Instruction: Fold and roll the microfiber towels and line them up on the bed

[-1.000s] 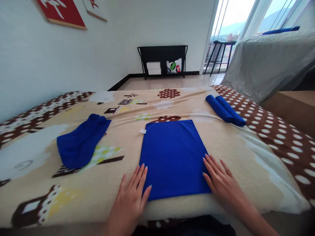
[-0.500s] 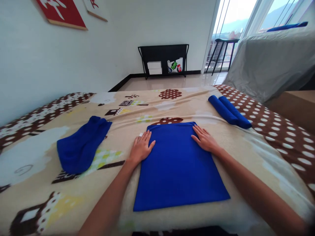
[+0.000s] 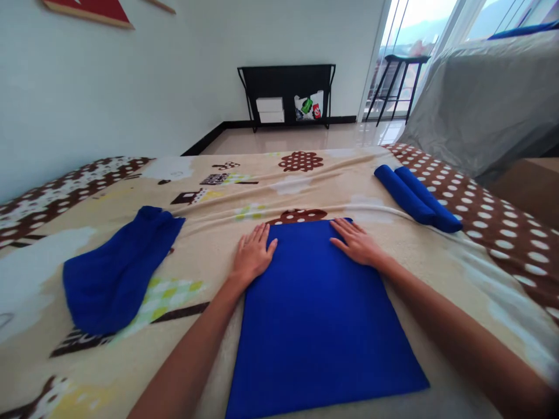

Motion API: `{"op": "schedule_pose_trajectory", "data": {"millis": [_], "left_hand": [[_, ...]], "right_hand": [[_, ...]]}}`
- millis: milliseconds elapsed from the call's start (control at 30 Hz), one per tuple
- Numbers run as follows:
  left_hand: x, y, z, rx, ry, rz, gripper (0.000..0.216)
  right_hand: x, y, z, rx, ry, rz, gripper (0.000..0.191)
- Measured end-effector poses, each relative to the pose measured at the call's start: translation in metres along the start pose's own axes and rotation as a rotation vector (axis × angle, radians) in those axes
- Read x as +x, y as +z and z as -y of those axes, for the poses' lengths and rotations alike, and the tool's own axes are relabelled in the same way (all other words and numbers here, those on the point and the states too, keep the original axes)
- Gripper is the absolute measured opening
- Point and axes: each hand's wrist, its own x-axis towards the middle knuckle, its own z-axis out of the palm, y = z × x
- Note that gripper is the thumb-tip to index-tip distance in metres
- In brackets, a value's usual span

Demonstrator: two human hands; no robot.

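A blue cloth point(image 3: 323, 320) lies spread flat on the patterned blanket in front of me, its near side wider in view than its far side. My left hand point(image 3: 254, 251) rests flat at its far left corner, fingers out and pointing away from me. At the far right corner, my right hand point(image 3: 357, 241) lies on the cloth with its fingers stretched. Neither hand grips anything. Off to the left is a second blue cloth point(image 3: 120, 273), loosely folded and rumpled. Two rolled blue cloths point(image 3: 414, 198) lie side by side at the right.
The blanket point(image 3: 209, 337) has brown polka-dot borders and slight wrinkles. Beyond the bed stand a black rack point(image 3: 286, 78) with white boxes and a printed bag, and a dark stool point(image 3: 404, 60) by the window. A plastic-covered piece of furniture point(image 3: 493, 93) is at the right.
The view has tipped down and closer. My right hand has shifted slightly inward along the cloth's far edge; my left hand stays at its corner. The other cloths have not moved on the blanket.
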Motion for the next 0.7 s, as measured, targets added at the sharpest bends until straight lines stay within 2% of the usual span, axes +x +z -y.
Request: {"op": "schedule_pose_trajectory", "data": {"millis": [67,133,233,333,400,500,600,700], "left_hand": [[-0.006,0.001,0.015,0.002,-0.027,0.0,0.061],[-0.009,0.002,0.021,0.007,-0.03,0.005,0.061],[-0.007,0.001,0.02,0.02,-0.025,0.013,0.061],[-0.001,-0.008,0.009,0.05,-0.04,-0.002,0.059],[0.0,-0.018,-0.01,0.075,-0.049,-0.031,0.057],[-0.019,-0.032,-0.053,0.083,0.034,-0.06,0.056],[-0.073,-0.037,-0.092,0.059,0.237,-0.02,0.055],[-0.146,-0.036,-0.098,0.06,0.467,-0.017,0.058]], "right_hand": [[-0.012,-0.002,-0.026,-0.004,0.041,0.022,0.071],[-0.017,-0.003,-0.039,-0.007,0.049,0.041,0.072],[-0.015,-0.003,-0.04,-0.016,0.054,0.05,0.072],[-0.007,-0.01,-0.031,-0.032,0.064,0.055,0.068],[-0.003,-0.017,-0.014,-0.052,0.077,0.036,0.064],[-0.016,-0.022,0.035,-0.074,0.049,-0.015,0.058],[-0.06,-0.015,0.093,-0.061,-0.061,-0.005,0.056],[-0.124,-0.01,0.126,-0.033,-0.223,-0.038,0.058]]}}
